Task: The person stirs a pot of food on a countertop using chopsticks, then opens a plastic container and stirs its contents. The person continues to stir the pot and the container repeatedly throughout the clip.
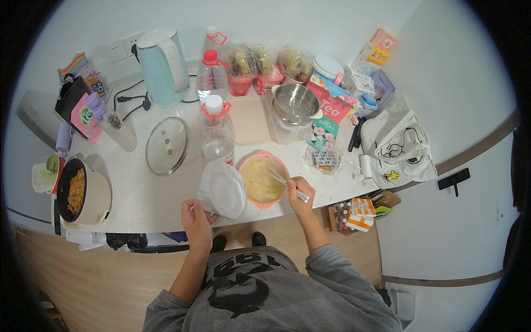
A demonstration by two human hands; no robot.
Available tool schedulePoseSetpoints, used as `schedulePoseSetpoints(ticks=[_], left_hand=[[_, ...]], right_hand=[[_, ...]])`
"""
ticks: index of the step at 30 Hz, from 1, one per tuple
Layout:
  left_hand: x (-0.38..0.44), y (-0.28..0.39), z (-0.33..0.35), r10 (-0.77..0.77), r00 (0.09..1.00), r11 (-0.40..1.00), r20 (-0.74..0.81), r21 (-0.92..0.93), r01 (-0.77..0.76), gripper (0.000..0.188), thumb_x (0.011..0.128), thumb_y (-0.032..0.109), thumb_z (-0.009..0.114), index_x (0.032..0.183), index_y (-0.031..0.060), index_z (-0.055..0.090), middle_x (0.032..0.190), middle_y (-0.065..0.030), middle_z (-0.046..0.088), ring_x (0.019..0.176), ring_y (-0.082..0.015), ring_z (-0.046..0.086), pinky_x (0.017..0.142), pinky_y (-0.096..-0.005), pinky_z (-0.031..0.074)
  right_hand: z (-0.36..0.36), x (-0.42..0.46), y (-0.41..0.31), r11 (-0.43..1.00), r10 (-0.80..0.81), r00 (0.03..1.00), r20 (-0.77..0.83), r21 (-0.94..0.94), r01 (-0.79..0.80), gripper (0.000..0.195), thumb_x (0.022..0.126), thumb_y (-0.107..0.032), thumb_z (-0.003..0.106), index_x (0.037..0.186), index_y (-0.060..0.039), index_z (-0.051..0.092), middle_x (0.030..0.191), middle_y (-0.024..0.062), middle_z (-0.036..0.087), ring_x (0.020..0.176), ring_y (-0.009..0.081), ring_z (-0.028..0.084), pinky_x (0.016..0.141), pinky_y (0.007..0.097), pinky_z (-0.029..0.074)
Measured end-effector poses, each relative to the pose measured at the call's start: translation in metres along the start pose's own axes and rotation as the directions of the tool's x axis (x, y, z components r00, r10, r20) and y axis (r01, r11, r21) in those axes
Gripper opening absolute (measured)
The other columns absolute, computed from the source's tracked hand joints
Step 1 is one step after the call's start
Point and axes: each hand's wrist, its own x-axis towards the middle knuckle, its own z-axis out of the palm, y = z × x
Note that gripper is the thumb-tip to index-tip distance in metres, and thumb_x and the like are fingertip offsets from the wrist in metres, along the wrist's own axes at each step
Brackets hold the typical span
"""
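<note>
My left hand [199,219] holds a round, pale disc-like thing [227,190], which looks wrapped in whitish film, tilted at the counter's front edge. Just right of it stands a pink bowl [264,205] with a pale yellow, thick mixture [261,178] in it. My right hand [302,194] grips a pair of metal chopsticks [278,178], whose far ends reach into the mixture. Behind the disc is a large plastic water bottle [218,139] with a white cap. Whether the disc touches the bowl's rim, I cannot tell.
A glass lid [167,146] and an electric kettle [161,68] are to the left, with a cooker pot [93,195] of food at far left. Behind the bowl are a pink tray [252,120] and a steel pot [296,103]. A tote bag [396,145] lies at right.
</note>
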Motion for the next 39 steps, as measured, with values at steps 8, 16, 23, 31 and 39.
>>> schedulePoseSetpoints(ticks=[8, 16, 23, 31, 39], left_hand=[[-0.001, 0.003, -0.005, 0.001, 1.000, 1.000, -0.018, 0.002, -0.001, 0.017, 0.088, 0.019, 0.034, 0.091, 0.0022, 0.033, 0.092, -0.0146, 0.050, 0.082, -0.0206, 0.056, 0.066, -0.0323, 0.051], [-0.002, 0.001, -0.006, 0.013, 1.000, 1.000, -0.012, 0.009, -0.013, 0.017, 0.088, 0.020, 0.034, 0.091, 0.0023, 0.034, 0.090, -0.0131, 0.051, 0.080, -0.0192, 0.056, 0.064, -0.0303, 0.051], [-0.003, 0.001, -0.006, 0.006, 1.000, 1.000, -0.019, -0.019, -0.006, 0.017, 0.088, 0.020, 0.034, 0.091, 0.0028, 0.034, 0.090, -0.0126, 0.051, 0.080, -0.0191, 0.056, 0.064, -0.0305, 0.051], [-0.003, 0.001, -0.007, -0.003, 1.000, 1.000, -0.030, -0.011, 0.003, 0.016, 0.088, 0.019, 0.034, 0.091, 0.0034, 0.034, 0.090, -0.0127, 0.051, 0.079, -0.0193, 0.056, 0.064, -0.0314, 0.051], [-0.003, 0.000, -0.006, 0.004, 1.000, 1.000, -0.016, -0.006, -0.004, 0.016, 0.088, 0.019, 0.034, 0.091, 0.0028, 0.034, 0.091, -0.0138, 0.050, 0.079, -0.0200, 0.056, 0.064, -0.0318, 0.051]], right_hand=[[-0.010, 0.001, -0.025, 0.970, -0.137, 0.988, -0.074, -0.213, 0.119, 0.010, 0.073, -0.003, 0.053, 0.064, 0.0000, 0.054, 0.062, 0.0120, 0.054, 0.051, 0.0210, 0.052, 0.047, 0.0262, 0.041], [-0.001, -0.007, -0.027, 0.975, -0.212, 0.974, 0.078, -0.059, 0.216, 0.011, 0.072, -0.002, 0.056, 0.063, 0.0015, 0.052, 0.062, 0.0119, 0.053, 0.051, 0.0210, 0.051, 0.046, 0.0259, 0.040], [0.015, -0.013, 0.009, 0.994, 0.085, 0.990, -0.112, 0.077, -0.076, 0.021, 0.082, -0.011, 0.047, 0.066, 0.0020, 0.051, 0.060, 0.0087, 0.052, 0.048, 0.0137, 0.050, 0.045, 0.0230, 0.040], [0.011, -0.009, 0.024, 0.577, 0.768, 0.613, -0.184, 0.613, -0.539, 0.033, 0.087, -0.027, 0.037, 0.067, -0.0015, 0.042, 0.060, 0.0079, 0.049, 0.043, 0.0129, 0.046, 0.041, 0.0230, 0.039], [0.000, -0.022, 0.059, 0.120, 0.969, 0.248, 0.008, 0.860, -0.496, 0.033, 0.087, -0.033, 0.035, 0.078, -0.0013, 0.037, 0.062, 0.0090, 0.042, 0.045, 0.0164, 0.043, 0.037, 0.0215, 0.037]])
